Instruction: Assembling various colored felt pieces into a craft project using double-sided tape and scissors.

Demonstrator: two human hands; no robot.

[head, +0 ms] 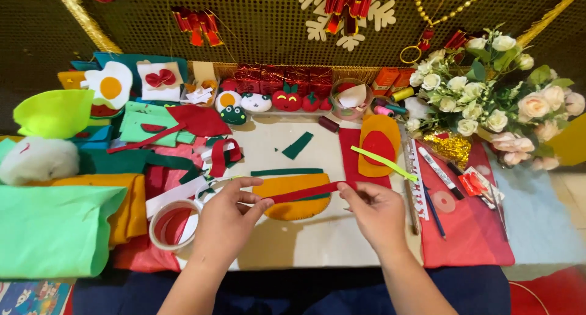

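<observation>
My left hand [229, 220] and my right hand [375, 211] each pinch one end of a narrow red felt strip [302, 193], stretched across an orange felt bun shape [299, 196] on the white work mat [317, 235]. A dark green felt strip [287, 172] lies along the top edge of the orange shape. A small green felt piece [298, 145] lies farther back on the mat.
Piles of felt [55, 229] and white stuffing [36, 159] lie left, with a tape roll [171, 224] by my left wrist. A red felt sheet [470, 229] with pens lies right, beside a flower bouquet [488, 95]. Small felt toys [268, 101] line the back.
</observation>
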